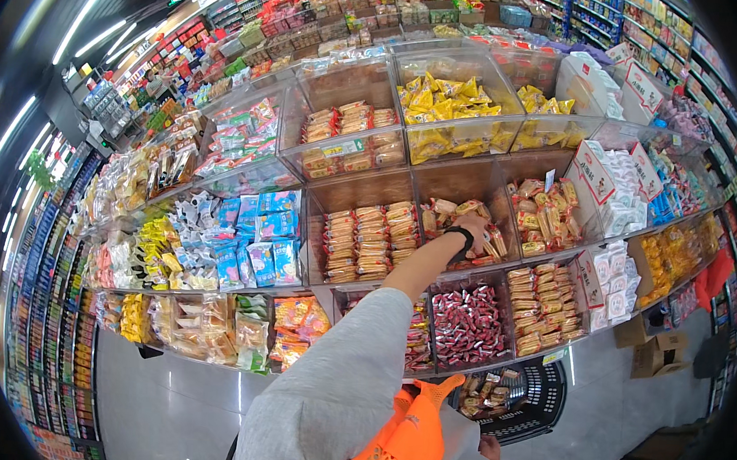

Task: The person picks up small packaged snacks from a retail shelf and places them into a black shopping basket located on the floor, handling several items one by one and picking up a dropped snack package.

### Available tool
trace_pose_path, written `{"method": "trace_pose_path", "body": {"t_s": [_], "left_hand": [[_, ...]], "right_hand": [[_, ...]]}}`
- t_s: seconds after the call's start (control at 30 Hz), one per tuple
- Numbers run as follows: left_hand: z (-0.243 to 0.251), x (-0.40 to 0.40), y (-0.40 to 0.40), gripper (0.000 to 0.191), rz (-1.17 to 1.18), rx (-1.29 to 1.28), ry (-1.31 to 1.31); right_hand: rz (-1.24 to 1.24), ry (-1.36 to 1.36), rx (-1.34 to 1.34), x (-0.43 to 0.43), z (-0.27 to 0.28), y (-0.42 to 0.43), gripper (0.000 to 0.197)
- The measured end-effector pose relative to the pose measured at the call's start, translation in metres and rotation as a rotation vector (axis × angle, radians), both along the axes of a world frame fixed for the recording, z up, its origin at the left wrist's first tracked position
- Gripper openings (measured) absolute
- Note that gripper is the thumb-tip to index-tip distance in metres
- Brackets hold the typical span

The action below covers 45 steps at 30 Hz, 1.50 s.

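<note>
My left hand (475,231), with a black band at the wrist, reaches down into a clear-walled bin of wrapped snacks (491,241). Its fingers are over the packets and partly hidden, so a grip cannot be made out. My right hand (490,449) shows only in part at the bottom, below a black plastic shopping basket (538,398); whether it holds anything is unclear. Similar wrapped packets (485,392) lie in the basket. Left of the reached-into bin, long wrapped snacks (371,243) stand in neat rows; to its right are more loose wrapped packets (550,212).
Clear partitions separate the tiered bins. In front are red-wrapped candies (470,318) and gold-wrapped packets (544,307); yellow bags (446,102) lie higher up. White boxes (590,171) stand to the right. Open cardboard boxes (658,355) sit on the floor. An orange mesh vest (410,435) hangs near the basket.
</note>
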<state>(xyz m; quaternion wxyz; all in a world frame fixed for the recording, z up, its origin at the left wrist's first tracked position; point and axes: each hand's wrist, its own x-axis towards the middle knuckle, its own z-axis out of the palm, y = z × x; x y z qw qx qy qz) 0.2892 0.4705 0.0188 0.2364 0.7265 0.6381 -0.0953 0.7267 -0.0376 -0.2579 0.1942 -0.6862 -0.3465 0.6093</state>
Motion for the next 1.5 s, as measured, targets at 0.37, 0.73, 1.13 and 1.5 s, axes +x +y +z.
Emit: {"method": "trace_pose_path", "body": {"t_s": [0.37, 0.73, 1.13, 1.5], "left_hand": [[0.13, -0.004, -0.033, 0.057, -0.072, 0.634, -0.363], [0.065, 0.226, -0.216, 0.049, -0.733, 0.18, -0.813], [0.049, 0.126, -0.127, 0.068, -0.537, 0.648, -0.712], [-0.023, -0.046, 0.052, 0.145, 0.154, -0.377, -0.391]], "right_hand": [[0.083, -0.008, 0.012, 0.014, 0.022, -0.011, 0.023], [0.092, 0.009, 0.141, 0.03, -0.009, -0.021, 0.021], [-0.048, -0.242, -0.073, 0.021, 0.028, -0.058, 0.03], [-0.202, -0.24, -0.025, -0.011, 0.041, -0.069, 0.031]]}}
